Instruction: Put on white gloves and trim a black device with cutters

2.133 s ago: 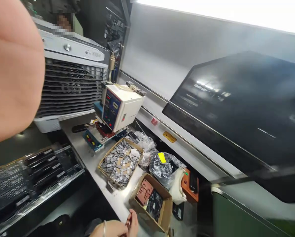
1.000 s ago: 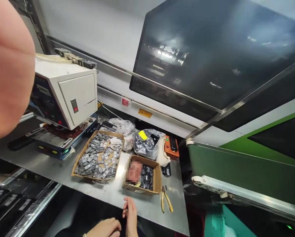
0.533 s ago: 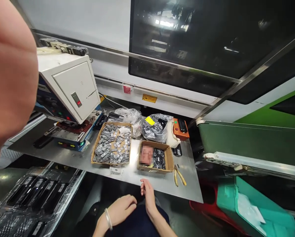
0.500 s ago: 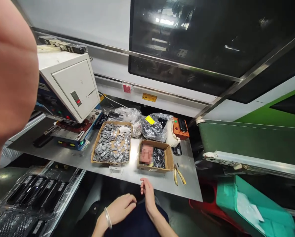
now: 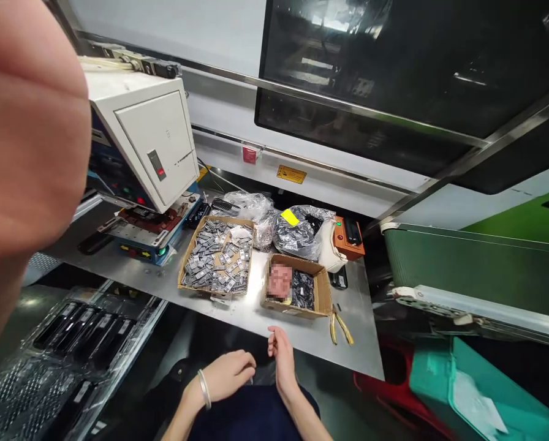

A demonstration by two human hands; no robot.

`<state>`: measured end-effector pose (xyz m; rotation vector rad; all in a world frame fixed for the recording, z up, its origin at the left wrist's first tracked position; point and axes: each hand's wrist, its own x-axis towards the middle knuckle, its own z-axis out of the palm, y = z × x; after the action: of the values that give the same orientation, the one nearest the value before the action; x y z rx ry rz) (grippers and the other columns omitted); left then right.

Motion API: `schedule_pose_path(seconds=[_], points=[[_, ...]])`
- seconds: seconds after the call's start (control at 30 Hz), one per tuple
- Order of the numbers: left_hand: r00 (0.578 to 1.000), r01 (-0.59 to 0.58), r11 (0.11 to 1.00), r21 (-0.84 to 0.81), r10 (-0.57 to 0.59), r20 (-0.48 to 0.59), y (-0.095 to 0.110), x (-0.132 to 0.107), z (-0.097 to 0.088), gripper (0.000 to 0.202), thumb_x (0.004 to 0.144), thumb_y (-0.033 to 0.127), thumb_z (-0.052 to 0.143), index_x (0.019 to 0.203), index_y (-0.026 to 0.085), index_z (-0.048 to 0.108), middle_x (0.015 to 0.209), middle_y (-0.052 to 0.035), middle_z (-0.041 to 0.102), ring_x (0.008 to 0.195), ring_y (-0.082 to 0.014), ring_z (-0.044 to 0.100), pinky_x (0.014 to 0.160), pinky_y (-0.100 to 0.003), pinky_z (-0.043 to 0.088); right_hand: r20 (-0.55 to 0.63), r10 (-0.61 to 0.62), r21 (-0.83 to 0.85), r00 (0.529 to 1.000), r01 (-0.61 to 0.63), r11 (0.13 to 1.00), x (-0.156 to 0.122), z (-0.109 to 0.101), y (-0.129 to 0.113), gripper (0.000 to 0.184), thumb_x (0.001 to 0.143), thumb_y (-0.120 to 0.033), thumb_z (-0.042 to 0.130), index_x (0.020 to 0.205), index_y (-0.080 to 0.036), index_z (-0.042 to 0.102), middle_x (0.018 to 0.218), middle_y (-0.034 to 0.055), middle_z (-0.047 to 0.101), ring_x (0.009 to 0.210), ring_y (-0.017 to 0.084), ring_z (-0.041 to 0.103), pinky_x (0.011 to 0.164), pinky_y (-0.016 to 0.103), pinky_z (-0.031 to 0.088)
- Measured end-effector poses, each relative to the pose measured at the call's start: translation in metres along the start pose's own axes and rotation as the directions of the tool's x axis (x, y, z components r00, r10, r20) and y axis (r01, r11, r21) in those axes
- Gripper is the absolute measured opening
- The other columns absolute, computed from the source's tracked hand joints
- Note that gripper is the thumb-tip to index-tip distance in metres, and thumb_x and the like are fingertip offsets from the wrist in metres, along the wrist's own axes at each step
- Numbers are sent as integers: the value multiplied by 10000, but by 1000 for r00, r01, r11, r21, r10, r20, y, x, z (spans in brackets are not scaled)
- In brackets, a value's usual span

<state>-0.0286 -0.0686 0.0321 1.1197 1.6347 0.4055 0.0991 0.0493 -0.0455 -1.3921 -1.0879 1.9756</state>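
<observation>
A: Where, both hands?
B: Close together at the front edge of the desk [image 5: 314, 337], over dark blue clothing [image 5: 251, 416]. Palm down with a bracelet [image 5: 204, 389] at the wrist: left hand [image 5: 231, 372]. Turned on its side: right hand [image 5: 281, 361].
A: And the fingers?
B: On the right, loosely bent, partly open. On the left, half curled; closed on something or not, impossible to tell.
A: Nearest to them?
B: A cardboard box [image 5: 323, 293] near the front edge, with black parts [image 5: 303, 289] and a pixelated reddish piece [image 5: 280, 282] inside. Left of it, apart, a shallow carton [image 5: 222, 260] of gray parts [image 5: 201, 264].
A: Elsewhere on the desk?
B: Toward the left end, a white machine [image 5: 157, 147]. Along the back edge, a clear plastic bag [image 5: 302, 239] with a yellow label [image 5: 290, 217]. At the back right corner, an orange device [image 5: 350, 239]. Near the front right corner, yellow-handled pliers [image 5: 342, 327].
</observation>
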Motion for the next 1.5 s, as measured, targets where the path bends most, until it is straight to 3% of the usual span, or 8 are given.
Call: schedule_pose_path(seconds=[0.77,1.5], points=[[1000,19,1000,21,-19,-3,-4,-5,0,357,972,266,395,1152,130,672,1158,-143,688,1113,-289,640,1007,-413,465,-1,-8,-10,1000,8,1000,-1,0,2,556,579,-693,795,789,-183,726,623,-22,515,523,109,408,480,243,322],[998,48,995,82,-52,38,-11,2,1,259,1033,221,435,1130,131,658,1125,-101,685,1084,-224,638,1012,-437,484,-41,18,23,999,-17,1000,1,2,1,489,597,-625,790,786,-180,716,627,-23,512,540,116,409,487,247,322]])
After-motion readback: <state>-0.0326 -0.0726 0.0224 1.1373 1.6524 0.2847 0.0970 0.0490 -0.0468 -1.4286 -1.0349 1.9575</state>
